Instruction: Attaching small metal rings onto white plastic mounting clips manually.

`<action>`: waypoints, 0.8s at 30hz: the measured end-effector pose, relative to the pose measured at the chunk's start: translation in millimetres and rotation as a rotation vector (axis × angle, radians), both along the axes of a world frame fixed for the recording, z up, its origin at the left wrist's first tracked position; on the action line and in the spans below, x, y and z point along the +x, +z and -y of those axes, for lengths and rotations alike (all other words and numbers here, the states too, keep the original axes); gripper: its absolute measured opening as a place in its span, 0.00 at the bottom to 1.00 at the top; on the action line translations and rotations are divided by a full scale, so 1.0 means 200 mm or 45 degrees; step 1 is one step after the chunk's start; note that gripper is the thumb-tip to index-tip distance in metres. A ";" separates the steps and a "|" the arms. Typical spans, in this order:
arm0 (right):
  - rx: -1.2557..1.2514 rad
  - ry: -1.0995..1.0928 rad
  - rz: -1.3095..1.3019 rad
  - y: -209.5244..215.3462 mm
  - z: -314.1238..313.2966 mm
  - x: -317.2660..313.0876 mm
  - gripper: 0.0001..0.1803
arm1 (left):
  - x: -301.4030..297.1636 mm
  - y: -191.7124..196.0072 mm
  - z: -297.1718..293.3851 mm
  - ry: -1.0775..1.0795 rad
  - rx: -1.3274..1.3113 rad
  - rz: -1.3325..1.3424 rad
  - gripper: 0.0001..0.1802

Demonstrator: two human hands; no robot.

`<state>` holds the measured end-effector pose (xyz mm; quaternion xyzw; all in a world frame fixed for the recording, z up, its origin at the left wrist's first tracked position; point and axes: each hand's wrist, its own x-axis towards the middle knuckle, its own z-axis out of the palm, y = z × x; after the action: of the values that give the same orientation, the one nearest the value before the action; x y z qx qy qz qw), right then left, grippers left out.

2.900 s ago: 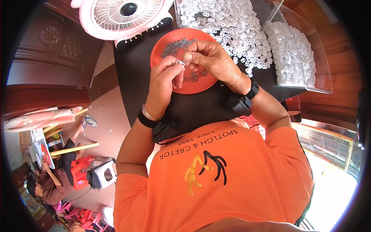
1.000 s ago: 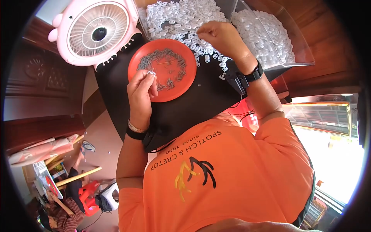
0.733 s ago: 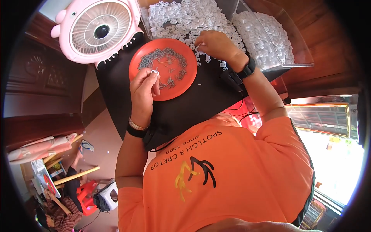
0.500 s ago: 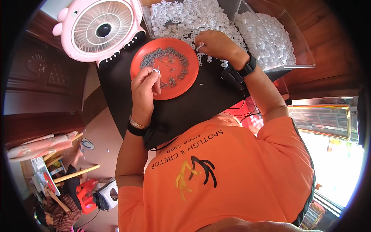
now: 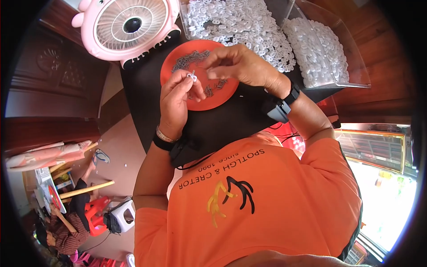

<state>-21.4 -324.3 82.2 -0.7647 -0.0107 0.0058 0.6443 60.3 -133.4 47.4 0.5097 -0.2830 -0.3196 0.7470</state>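
Observation:
My left hand (image 5: pixel 175 95) is closed in a pinch over the near left part of an orange-red plate (image 5: pixel 204 106). Between its thumb and fingers sits a small white plastic clip (image 5: pixel 191 77) with a thin grey pin standing up from it. My right hand (image 5: pixel 242 66) hovers over the plate's right side, close to the clip. Its fingers are bent with a gap between thumb and forefinger, and I see nothing in them. Small grey screws or nails (image 5: pixel 189 60) lie around the plate, partly hidden by both hands.
White plastic pieces (image 5: pixel 231 22) spread at the back, and more fill a clear box (image 5: pixel 318 58) on the right. A pink animal-shaped fan (image 5: pixel 102 52) stands back left on the black table (image 5: pixel 147 98). Lower left, another person (image 5: pixel 71 231) sits near a red stool (image 5: pixel 95 216).
My right hand has come left and nearer, from the white pieces to above the plate. My left hand still pinches the clip. The whole view has shifted slightly.

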 end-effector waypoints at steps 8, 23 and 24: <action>0.297 0.057 0.072 -0.03 -0.13 0.05 0.09 | 0.05 -0.02 -0.02 0.010 -0.185 -0.169 0.11; 0.413 -0.223 0.006 -0.10 -0.09 0.08 0.09 | -0.01 -0.01 0.00 0.224 0.193 0.120 0.08; 0.418 -0.222 0.005 -0.09 -0.09 0.08 0.09 | -0.02 -0.01 0.00 0.214 0.209 0.118 0.09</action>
<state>-5.5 -306.4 64.0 -0.6472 0.0535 -0.0535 0.7585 57.3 -134.3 46.4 0.6053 -0.2465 -0.2540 0.7130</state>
